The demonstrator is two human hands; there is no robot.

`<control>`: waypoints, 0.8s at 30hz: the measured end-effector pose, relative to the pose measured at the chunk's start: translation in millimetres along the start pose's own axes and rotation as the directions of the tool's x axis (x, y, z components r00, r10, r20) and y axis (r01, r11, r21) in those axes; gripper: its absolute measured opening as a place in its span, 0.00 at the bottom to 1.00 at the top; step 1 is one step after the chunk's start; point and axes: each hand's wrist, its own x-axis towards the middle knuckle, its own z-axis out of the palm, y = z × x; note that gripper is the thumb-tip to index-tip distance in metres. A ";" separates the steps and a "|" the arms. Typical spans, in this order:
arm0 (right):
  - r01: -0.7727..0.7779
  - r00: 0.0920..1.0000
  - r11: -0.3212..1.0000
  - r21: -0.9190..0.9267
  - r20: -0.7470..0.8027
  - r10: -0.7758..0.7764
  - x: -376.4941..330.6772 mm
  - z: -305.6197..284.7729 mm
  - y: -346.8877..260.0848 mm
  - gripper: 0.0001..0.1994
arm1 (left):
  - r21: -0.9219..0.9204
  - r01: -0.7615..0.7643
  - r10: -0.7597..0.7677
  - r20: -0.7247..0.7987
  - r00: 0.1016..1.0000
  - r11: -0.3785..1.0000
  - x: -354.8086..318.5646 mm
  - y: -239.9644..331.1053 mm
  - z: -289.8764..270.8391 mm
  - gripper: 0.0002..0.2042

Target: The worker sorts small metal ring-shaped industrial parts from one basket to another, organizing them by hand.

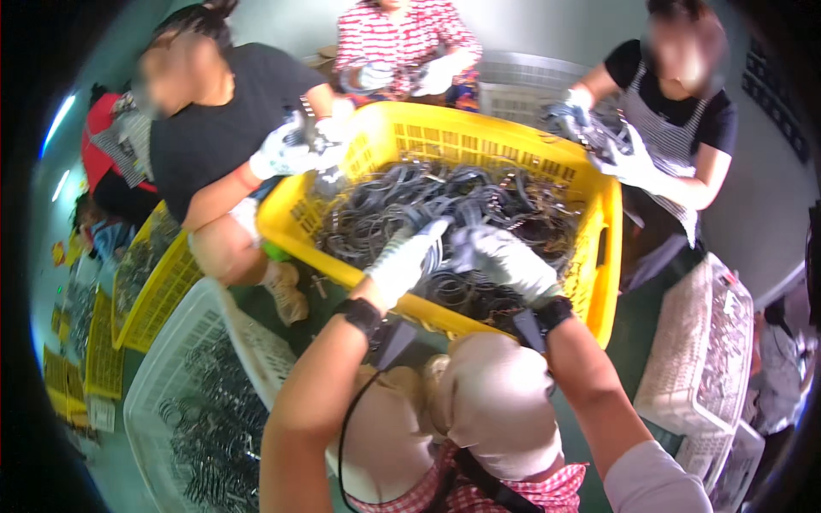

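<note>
A yellow slatted crate [410,309] in front of me holds a tangled heap of dark grey ring-shaped pieces [389,192]. Over its near half my left hand [409,258], in a white glove with grey fingers, closes on some grey curved pieces. Close beside it is my right hand [506,258], gloved the same way, its fingers bent in toward the left hand. Blur and the dark heap hide what the right fingers hold. Both wrists wear black bands.
A white crate [154,389] of dark rings stands at my left, another white crate [671,376] at my right. Three gloved co-workers surround the yellow crate, handling similar pieces. More yellow crates [158,291] stand far left. My knees [500,393] are against the near side.
</note>
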 end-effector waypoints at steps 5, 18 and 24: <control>-0.044 0.999 0.969 -0.241 -0.015 0.042 -15.5 7.9 -2.8 0.16 | 0.324 -0.028 0.066 -0.107 0.992 0.946 -6.6 -0.8 56.7 0.09; 0.326 0.763 0.785 0.527 -0.637 0.111 -5.3 -38.4 -39.0 0.08 | 0.009 -0.391 0.380 -0.250 0.890 0.920 -17.6 37.5 20.7 0.06; 0.351 0.647 0.920 0.175 -0.755 -0.103 49.2 -87.0 -70.6 0.04 | 0.079 -0.432 0.436 -0.284 0.854 0.898 -20.8 44.7 2.7 0.07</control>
